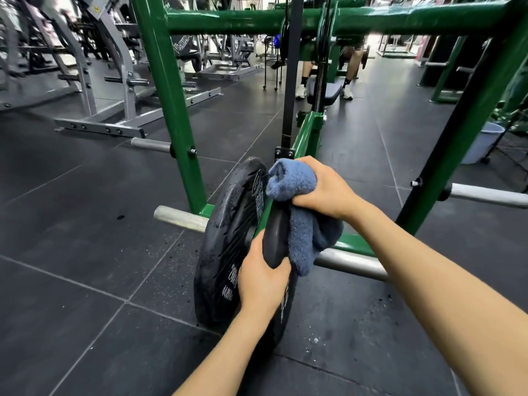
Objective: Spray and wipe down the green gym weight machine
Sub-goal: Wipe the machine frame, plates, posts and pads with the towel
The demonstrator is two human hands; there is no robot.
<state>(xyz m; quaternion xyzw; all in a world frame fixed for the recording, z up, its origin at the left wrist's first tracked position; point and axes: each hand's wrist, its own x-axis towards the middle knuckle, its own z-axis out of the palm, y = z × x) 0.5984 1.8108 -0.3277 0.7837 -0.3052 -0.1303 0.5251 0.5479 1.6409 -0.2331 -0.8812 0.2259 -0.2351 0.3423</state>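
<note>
Open dark rubber floor lies to your left; the wet, ribbed black weight plate [228,238] stands upright against the glossy green machine frame [168,90]; your left hand [261,278] curls round a smaller black plate's rim, your right hand [325,190] bunches a nubby blue cloth [294,181] above it

The floor [85,195] was laid in large dark rubber tiles with pale joint lines, marked by black crumbs and specks. Grey steel racks [108,81] with plate pegs stood at the far left. A pale bucket [483,141] sat at the right edge. A seated person's legs [351,72] in white shoes showed beyond. Bright daylight entered from the far end.
</note>
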